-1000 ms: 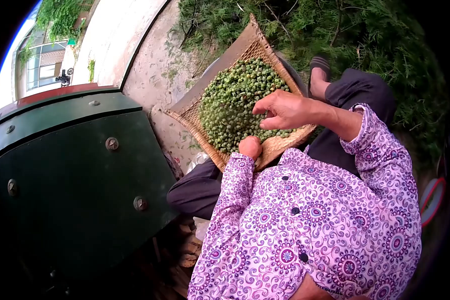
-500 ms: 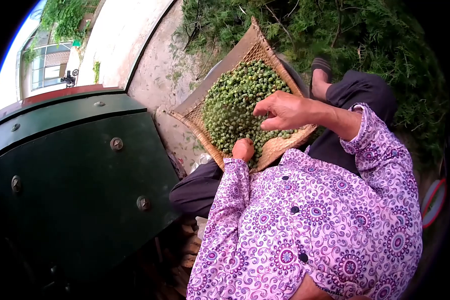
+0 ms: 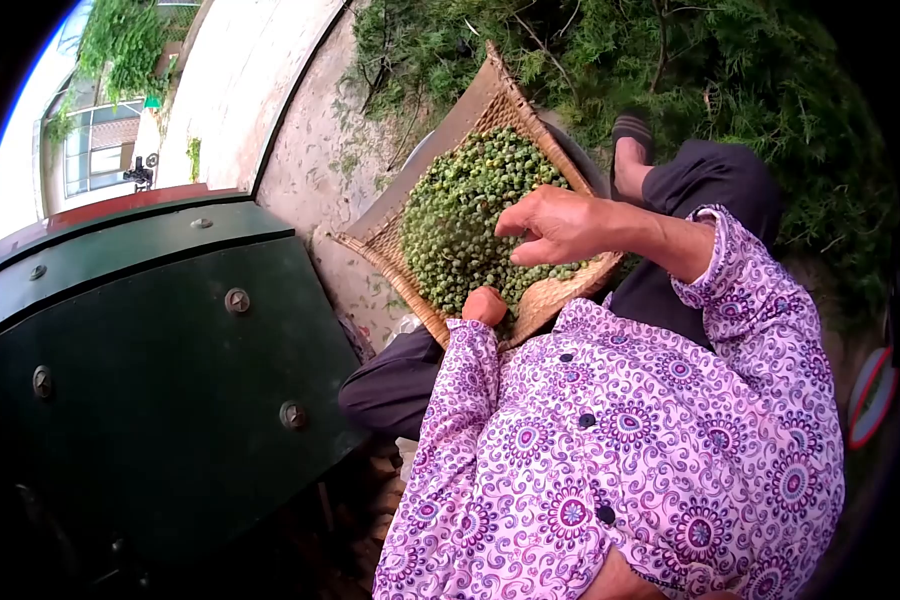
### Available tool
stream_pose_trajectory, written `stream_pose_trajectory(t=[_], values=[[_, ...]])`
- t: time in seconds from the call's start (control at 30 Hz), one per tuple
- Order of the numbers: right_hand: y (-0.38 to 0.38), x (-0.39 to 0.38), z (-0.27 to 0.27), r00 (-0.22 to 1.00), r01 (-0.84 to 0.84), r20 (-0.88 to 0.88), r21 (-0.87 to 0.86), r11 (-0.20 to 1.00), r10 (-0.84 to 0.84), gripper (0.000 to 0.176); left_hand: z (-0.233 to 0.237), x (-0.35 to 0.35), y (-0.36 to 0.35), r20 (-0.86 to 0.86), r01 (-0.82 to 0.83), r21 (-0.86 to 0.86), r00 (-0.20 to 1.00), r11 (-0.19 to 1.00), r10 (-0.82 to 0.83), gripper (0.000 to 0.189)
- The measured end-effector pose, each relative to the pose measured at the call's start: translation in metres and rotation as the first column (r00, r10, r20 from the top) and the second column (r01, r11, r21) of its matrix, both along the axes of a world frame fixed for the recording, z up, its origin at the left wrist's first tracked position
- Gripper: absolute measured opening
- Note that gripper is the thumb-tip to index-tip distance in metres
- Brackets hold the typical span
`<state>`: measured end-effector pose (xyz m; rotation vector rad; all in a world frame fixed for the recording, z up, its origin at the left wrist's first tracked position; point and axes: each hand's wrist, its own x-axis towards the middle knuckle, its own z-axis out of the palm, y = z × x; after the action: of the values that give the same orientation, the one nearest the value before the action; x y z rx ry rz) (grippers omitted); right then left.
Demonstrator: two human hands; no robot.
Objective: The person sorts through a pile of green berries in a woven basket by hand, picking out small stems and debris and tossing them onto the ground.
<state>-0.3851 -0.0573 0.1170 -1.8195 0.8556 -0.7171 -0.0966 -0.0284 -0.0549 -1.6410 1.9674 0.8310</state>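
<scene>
A woven basket (image 3: 382, 262) rests on my lap, filled with small green berries (image 3: 470, 210). Over the right part of the heap hangs my right hand (image 3: 550, 225), its thumb and forefinger curved towards each other with a gap between the tips; no item shows between them. At the near edge of the berries is my left hand (image 3: 484, 306), seen mostly from the back of the fist. Its fingertips are hidden, as is anything they may hold.
A dark green metal panel (image 3: 160, 350) with round studs fills the left side. Leafy green shrubs (image 3: 750, 80) grow behind and to the right. Concrete ground (image 3: 310, 150) lies beyond the basket. A red-rimmed object (image 3: 872, 398) is at the far right.
The view has shifted slightly. My left hand has turned a little at the berries' near edge. My right hand keeps nearly the same pose over the heap.
</scene>
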Motion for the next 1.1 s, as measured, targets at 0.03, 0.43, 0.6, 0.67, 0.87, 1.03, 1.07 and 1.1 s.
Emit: stream_pose_trajectory(t=[0.03,0.43,0.6,0.67,0.87,1.03,1.07,1.1], values=[[0.001,0.000,0.002,1.000,-0.006,0.010,0.002,1.000,0.006,0.035,0.005,0.005,-0.001,-0.062,-0.055,0.030,0.996,0.998,0.057,0.022],[0.003,-0.005,-0.001,1.000,-0.013,-0.006,-0.021,1.000,0.013,0.036,0.011,-0.025,0.008,0.065,0.078,-0.008,0.995,0.997,-0.077,0.025],[0.003,-0.002,-0.002,0.999,-0.014,-0.040,0.004,1.000,0.015,0.037,-0.018,0.000,-0.007,-0.036,0.183,0.116,0.983,0.976,-0.180,0.022],[0.003,-0.002,-0.002,0.999,-0.016,-0.041,0.006,1.000,0.016,0.037,-0.022,0.005,-0.006,-0.036,0.156,0.115,0.988,0.981,-0.153,0.020],[0.001,-0.002,-0.001,0.998,-0.015,-0.068,0.020,1.000,0.016,0.037,0.023,-0.004,-0.009,-0.250,-0.296,0.345,0.886,0.891,0.391,0.009],[-0.005,0.004,-0.022,0.995,-0.020,-0.094,0.002,1.000,0.020,0.043,0.071,-0.018,-0.013,-0.554,-0.337,0.578,0.507,0.743,0.660,0.004],[-0.004,0.004,-0.019,0.990,-0.029,-0.137,0.065,0.997,0.038,0.048,0.080,-0.023,-0.012,-0.581,-0.298,0.632,0.429,0.716,0.692,0.005],[-0.003,0.006,-0.019,0.981,-0.055,-0.183,0.092,0.994,0.071,0.050,0.088,-0.029,-0.011,-0.599,-0.251,0.681,0.349,0.688,0.720,0.005]])
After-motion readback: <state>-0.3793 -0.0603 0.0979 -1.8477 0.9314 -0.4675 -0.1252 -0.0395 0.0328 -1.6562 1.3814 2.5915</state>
